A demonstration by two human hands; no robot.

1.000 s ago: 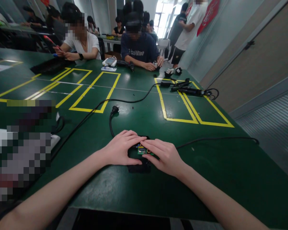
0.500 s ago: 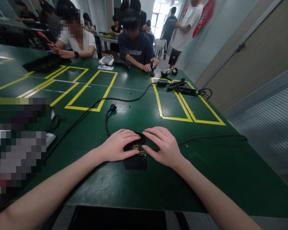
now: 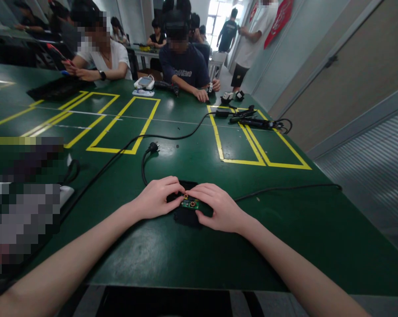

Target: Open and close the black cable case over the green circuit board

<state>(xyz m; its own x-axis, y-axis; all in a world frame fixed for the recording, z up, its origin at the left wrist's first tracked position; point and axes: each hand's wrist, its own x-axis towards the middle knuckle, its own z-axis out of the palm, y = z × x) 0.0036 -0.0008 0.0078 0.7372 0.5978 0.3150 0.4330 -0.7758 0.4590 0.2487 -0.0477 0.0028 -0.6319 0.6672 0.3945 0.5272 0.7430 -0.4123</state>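
Observation:
A small black power-adapter case [image 3: 186, 217] lies open on the green table [image 3: 192, 255] in front of me, with a green circuit board [image 3: 189, 203] showing in it. My left hand [image 3: 156, 198] grips the case's left side, fingers curled and fingertips on the board. My right hand [image 3: 215, 208] grips the right side, its fingers bent over the board's top and its thumb under the board's edge. A black cable [image 3: 284, 189] runs from the case to the right, and another with a plug [image 3: 151, 148] curves away behind it.
Yellow tape rectangles [image 3: 241, 145] mark the table. Black tools and cables [image 3: 254, 122] lie at the far right. Two people sit across the table with a white device [image 3: 143, 82] between them; others stand behind. A blurred patch [image 3: 23, 198] covers items at my left.
My right hand's fingers have drawn in from lying flat over the case's far side to curling on the board. The left hand has curled tighter. The view has shifted slightly.

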